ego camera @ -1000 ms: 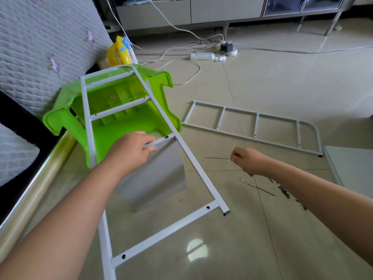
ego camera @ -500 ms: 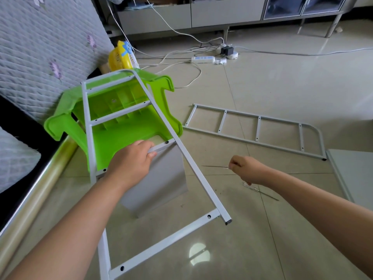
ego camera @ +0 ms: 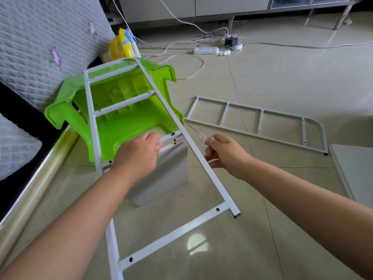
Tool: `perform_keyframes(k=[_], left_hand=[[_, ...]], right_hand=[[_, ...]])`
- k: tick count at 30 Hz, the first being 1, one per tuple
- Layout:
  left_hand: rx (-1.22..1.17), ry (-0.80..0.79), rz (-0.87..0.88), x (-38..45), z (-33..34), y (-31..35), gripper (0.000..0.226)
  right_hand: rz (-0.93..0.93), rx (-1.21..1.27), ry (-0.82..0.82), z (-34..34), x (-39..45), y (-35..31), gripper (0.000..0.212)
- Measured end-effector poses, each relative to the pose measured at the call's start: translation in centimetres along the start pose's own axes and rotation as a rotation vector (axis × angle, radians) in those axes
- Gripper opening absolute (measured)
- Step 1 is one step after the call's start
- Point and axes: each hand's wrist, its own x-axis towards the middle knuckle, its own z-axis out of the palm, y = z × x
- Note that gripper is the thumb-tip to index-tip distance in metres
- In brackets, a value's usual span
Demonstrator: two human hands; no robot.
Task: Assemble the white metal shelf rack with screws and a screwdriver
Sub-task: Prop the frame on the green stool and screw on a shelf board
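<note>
A white ladder-shaped side frame [ego camera: 203, 164] leans across an overturned green plastic stool [ego camera: 129, 126]. My left hand [ego camera: 139, 154] grips its middle crossbar, where a screw [ego camera: 173, 134] sits in a hole. A white shelf panel [ego camera: 165, 178] hangs under that bar. My right hand [ego camera: 224, 152] holds a thin screwdriver [ego camera: 196, 132] with a clear handle just right of the frame's rail, its tip pointing up and left toward the rail. A second side frame [ego camera: 260, 122] lies flat on the floor to the right.
A quilted mattress edge [ego camera: 46, 47] and a gold-trimmed base run along the left. A yellow toy [ego camera: 121, 45], a power strip [ego camera: 205, 50] and white cables lie behind the stool. Another white panel [ego camera: 355, 168] lies at the right edge. Cabinets stand at the back.
My right hand has risen from the floor with the screwdriver and come up to the frame's right rail. My left hand has kept its grip on the crossbar.
</note>
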Motion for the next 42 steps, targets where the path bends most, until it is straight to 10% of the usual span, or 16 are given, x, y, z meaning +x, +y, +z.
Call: perform_keyframes(k=[42], left_hand=[[-0.013,0.097,0.031,-0.6,-1.3,0.6,0.018]], right_hand=[[0.035,0.276,-0.056,2.6,0.8,-1.1,0.025]])
